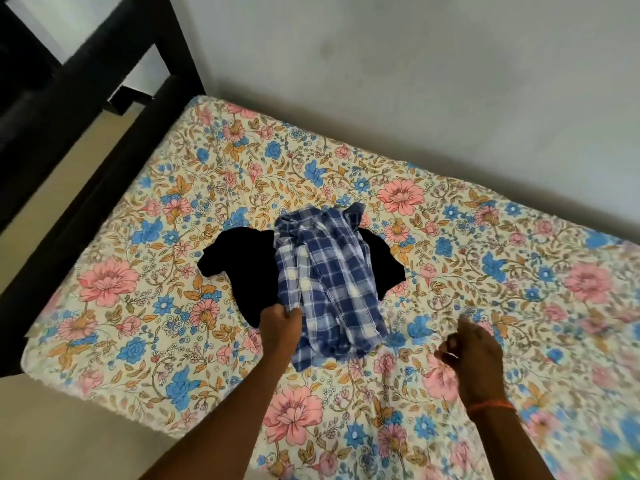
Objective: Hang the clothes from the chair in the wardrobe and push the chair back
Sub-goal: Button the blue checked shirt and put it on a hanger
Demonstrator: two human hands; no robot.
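A blue and white checked shirt [329,282] lies crumpled on top of a black garment [242,268], both on a bed with a floral sheet [145,334]. My left hand [280,323] pinches the shirt's near left edge. My right hand [474,351] hovers over the sheet to the right of the shirt, fingers curled, holding nothing that I can see. No chair or wardrobe is in view.
A dark wooden bed frame [69,188] runs along the left side and the head of the bed. A pale wall [415,81] borders the far side. Beige floor [69,427] lies at the near left.
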